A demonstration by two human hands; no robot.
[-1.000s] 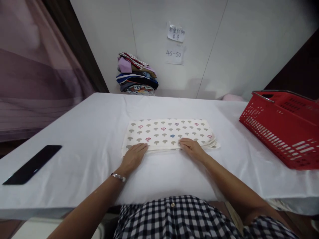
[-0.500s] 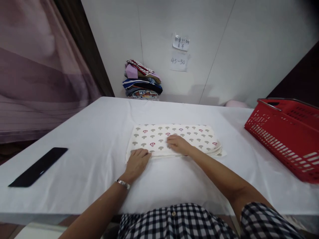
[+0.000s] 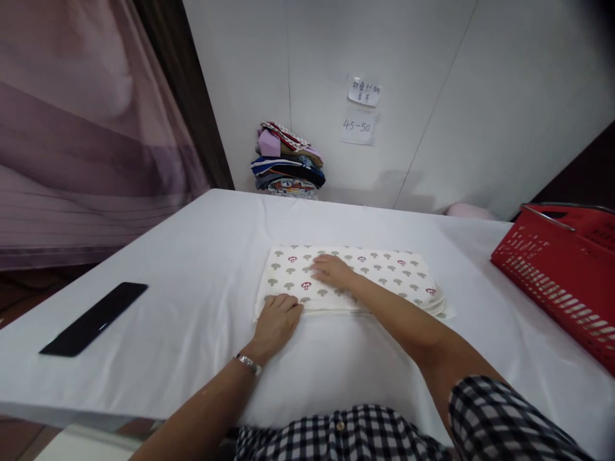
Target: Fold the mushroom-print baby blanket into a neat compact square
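At the centre of the frame a folded cloth (image 3: pixel 365 275), cream with small mushroom prints, lies flat on the white-covered table (image 3: pixel 192 269). The left hand (image 3: pixel 277 320) rests palm-down at its near left corner, fingers loosely spread, gripping nothing; the right hand (image 3: pixel 331 270) lies flat across the top towards the left, also open and pressing, not grasping. The cloth looks light, soft and limp: several layers fan out slightly at the right edge, so it would probably sag and unfold if lifted by one corner. A hold along the folded near edge, or with both hands under opposite ends, seems soundest; against the smooth tablecloth it likely slides easily. A black phone (image 3: pixel 93 318) lies at lower left, a red basket (image 3: pixel 557 275) at the right edge, and a pile of folded clothes (image 3: pixel 288 160) by the wall at upper centre.
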